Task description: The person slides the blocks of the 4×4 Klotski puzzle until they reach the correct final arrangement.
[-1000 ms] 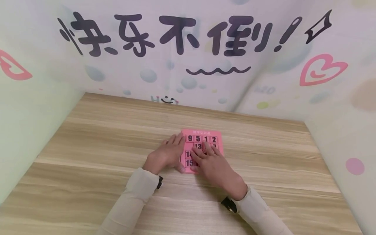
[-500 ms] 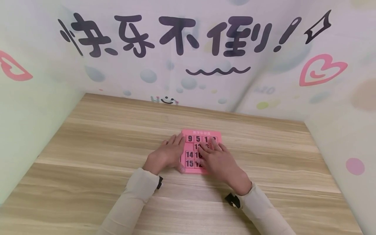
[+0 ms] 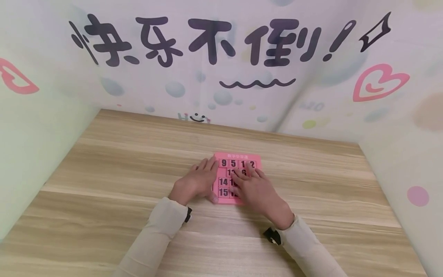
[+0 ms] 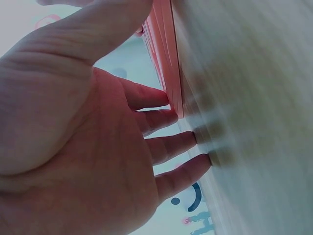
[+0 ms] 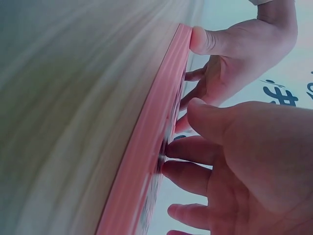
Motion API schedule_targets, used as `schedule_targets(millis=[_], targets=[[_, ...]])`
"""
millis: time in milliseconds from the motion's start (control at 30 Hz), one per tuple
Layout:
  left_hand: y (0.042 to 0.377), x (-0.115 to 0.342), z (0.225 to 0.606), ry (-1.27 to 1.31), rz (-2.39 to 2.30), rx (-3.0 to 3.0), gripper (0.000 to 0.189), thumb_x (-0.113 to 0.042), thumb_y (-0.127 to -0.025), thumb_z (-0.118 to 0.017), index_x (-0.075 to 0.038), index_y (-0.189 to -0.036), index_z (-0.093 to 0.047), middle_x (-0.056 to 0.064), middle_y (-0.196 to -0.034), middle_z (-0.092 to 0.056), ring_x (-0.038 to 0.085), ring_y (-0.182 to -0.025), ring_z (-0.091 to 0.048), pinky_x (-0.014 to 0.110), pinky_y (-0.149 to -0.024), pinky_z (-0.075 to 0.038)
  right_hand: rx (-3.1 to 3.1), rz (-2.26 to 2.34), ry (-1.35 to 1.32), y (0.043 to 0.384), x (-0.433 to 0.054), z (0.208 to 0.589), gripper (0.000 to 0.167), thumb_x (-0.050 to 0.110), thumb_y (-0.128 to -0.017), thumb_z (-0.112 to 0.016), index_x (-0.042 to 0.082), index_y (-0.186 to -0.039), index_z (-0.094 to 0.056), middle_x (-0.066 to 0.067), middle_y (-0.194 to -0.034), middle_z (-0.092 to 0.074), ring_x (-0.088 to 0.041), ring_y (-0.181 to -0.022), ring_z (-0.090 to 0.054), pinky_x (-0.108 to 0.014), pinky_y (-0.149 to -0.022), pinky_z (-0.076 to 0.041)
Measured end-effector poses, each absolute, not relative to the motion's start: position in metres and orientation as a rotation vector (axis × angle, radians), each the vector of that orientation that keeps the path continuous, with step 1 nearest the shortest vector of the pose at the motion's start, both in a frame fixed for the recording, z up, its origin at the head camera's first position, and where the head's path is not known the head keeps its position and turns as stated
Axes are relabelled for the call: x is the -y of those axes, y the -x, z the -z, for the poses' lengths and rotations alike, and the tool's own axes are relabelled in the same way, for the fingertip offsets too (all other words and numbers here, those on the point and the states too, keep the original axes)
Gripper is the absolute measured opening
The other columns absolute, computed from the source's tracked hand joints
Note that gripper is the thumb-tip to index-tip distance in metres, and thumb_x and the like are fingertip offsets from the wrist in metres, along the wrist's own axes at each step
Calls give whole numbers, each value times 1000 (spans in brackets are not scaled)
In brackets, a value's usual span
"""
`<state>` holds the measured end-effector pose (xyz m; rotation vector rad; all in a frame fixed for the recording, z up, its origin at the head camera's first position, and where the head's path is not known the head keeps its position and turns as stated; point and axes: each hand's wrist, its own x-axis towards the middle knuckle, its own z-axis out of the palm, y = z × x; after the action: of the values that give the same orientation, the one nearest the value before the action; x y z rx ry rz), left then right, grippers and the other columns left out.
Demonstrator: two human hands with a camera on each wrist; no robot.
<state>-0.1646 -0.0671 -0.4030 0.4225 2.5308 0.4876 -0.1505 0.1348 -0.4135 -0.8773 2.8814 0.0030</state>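
Observation:
A pink sliding number puzzle (image 3: 238, 156) lies flat on the wooden table. My left hand (image 3: 196, 182) rests along its left side, fingers extended and thumb at the near left corner. In the left wrist view, fingertips of the left hand (image 4: 102, 127) touch the puzzle's edge (image 4: 168, 63) and the table. My right hand (image 3: 260, 194) lies over the right part, its fingertips on the tiles around the second row. The 13 tile (image 3: 228, 172) sits beside a gap at that row's left. Tiles 9, 5, 14 and 15 show; those under the right hand are hidden.
The wood-grain table (image 3: 121, 173) extends around the puzzle on all sides. A printed backdrop (image 3: 221, 96) with large dark characters stands along its far edge, and pale side walls (image 3: 34, 134) flank it.
The right hand first moved right, uncovering the 14, 10 and 15 tiles, then shifted slightly back left. The 13 tile has slid a little left into the gap. The left hand stays put.

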Motion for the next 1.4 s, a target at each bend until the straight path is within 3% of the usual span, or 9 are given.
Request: schedule_targets(millis=[733, 1400], targets=[[165, 67, 403, -434, -470, -2531, 116, -39, -76, -82, -2, -159, -9, 14, -167, 1, 35, -153, 1, 53, -124, -7, -2871, 23, 902, 151, -126, 416, 52, 43, -101, -53, 15, -145, -52, -4, -151, -47, -39, -146, -32, -57, -117, -30], [166, 67, 402, -438, -467, -2530, 116, -40, -76, -82, -2, -159, -10, 14, -167, -2, 35, -154, 0, 53, -124, -9, -2851, 46, 886, 150, -117, 416, 53, 44, -102, -49, 16, -147, -49, -2, -155, -43, -36, -149, -27, -58, -117, -29]])
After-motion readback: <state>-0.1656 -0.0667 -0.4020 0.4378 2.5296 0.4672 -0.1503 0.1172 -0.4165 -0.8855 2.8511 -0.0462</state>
